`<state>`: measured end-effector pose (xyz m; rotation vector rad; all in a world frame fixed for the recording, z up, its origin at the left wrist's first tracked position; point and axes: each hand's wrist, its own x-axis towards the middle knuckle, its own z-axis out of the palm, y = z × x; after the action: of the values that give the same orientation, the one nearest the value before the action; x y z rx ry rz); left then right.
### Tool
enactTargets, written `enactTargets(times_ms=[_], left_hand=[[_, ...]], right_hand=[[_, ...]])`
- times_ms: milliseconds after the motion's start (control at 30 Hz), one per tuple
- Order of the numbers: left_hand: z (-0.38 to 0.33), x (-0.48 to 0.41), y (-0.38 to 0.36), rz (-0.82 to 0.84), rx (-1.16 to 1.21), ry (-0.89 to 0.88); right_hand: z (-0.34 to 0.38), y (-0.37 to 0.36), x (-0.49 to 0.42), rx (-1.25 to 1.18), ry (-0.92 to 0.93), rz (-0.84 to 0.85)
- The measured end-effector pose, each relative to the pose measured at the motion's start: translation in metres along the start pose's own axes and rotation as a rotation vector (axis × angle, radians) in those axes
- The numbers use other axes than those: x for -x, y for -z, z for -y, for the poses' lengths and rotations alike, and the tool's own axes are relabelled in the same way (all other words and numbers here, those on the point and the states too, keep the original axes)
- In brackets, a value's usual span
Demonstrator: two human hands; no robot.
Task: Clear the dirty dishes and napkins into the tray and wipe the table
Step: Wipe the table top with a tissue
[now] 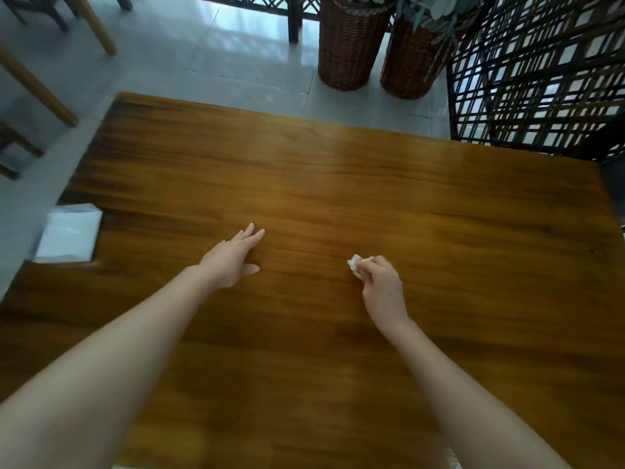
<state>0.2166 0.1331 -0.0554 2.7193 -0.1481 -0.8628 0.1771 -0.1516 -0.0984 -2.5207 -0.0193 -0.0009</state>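
Now your right hand [384,289] pinches a small crumpled napkin [355,265] in curled fingertips, low over the middle of the wooden table [439,204]. Your left hand [233,258] lies apart to its left, fingers straight and close together, thumb splayed. A white napkin stack [69,233] sits at the table's left edge.

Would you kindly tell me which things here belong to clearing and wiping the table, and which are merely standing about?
Job: table; crumpled napkin, pinched by right hand; left hand, open on the table.
Standing about: white tissue pack; two wicker baskets; lattice screen; chairs.
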Motion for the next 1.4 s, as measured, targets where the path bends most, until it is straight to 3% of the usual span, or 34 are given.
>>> enactTargets(times_ms=[467, 833, 1400], left_hand=[[0.073, 0.063, -0.017, -0.134, 0.092, 0.111], [0.112, 0.105, -0.043, -0.121, 0.15, 0.191], [0.127, 0.132, -0.062, -0.197, 0.222, 0.246]], right_hand=[[0.113, -0.069, 0.047, 0.041, 0.307, 0.35], [0.109, -0.066, 0.104, 0.162, 0.529, 0.554], [0.131, -0.079, 0.07, 0.156, 0.409, 0.445]])
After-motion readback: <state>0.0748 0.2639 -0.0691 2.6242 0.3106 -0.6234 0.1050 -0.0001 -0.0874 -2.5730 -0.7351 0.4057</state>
